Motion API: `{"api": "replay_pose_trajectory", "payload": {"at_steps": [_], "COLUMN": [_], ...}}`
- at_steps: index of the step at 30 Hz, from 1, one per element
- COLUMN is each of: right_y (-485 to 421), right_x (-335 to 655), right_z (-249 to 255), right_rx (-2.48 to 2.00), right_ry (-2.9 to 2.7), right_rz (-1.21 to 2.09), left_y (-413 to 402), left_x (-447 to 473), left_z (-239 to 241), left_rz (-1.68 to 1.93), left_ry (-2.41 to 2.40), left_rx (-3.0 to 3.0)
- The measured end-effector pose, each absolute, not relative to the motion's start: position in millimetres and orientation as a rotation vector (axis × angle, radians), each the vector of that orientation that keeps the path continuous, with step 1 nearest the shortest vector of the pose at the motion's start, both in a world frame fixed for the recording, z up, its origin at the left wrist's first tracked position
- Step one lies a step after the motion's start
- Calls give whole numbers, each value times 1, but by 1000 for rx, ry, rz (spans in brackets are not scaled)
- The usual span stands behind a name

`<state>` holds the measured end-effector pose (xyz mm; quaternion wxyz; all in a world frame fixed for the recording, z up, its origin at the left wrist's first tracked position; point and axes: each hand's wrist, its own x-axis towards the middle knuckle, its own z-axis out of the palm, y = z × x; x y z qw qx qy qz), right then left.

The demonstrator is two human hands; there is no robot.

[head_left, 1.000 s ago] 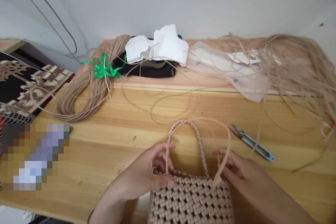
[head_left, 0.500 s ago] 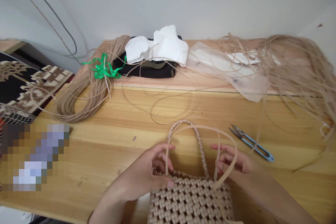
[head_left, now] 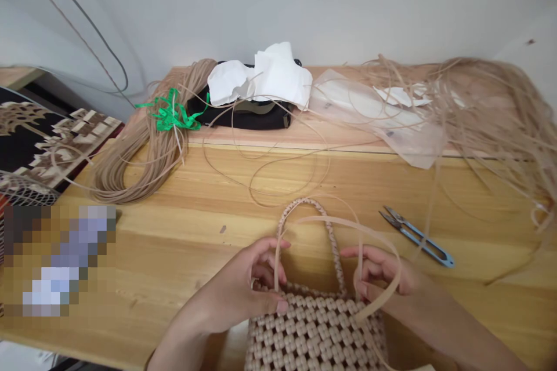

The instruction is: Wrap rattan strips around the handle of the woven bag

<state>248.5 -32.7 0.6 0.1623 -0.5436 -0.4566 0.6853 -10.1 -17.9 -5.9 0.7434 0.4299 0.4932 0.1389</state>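
A small beige woven bag (head_left: 315,333) lies on the wooden table (head_left: 174,243) at the bottom middle, its braided handle (head_left: 324,217) arching away from me. My left hand (head_left: 248,290) grips the bag's top rim at the left, fingers pinched beside one end of a flat beige strip (head_left: 343,223). That strip loops over the handle and comes down on the right. My right hand (head_left: 383,275) holds the strip's right side, fingers curled round it just above the bag's rim.
Blue thread snips (head_left: 418,236) lie right of my hands. A coil of beige cord tied with green ribbon (head_left: 143,145) sits at the left, loose strips (head_left: 491,116) at the right. A black pouch under white paper (head_left: 256,95) and a clear plastic bag (head_left: 378,113) lie at the back.
My right hand has drawn the strip down and to the right, so its loop has sunk lower over the braided handle. My left hand has stayed in place on the rim.
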Motion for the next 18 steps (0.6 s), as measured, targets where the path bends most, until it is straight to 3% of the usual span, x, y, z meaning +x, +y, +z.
{"api": "replay_pose_trajectory", "payload": {"at_steps": [18], "right_y": [-44], "right_x": [264], "right_z": [-10], "right_rx": [-1469], "right_ry": [-1513], "right_rz": [1932], "left_y": [-19], "left_x": [-12], "left_z": [-10], "left_rz": [342], "left_ry": [1046], "left_rx": [908]}}
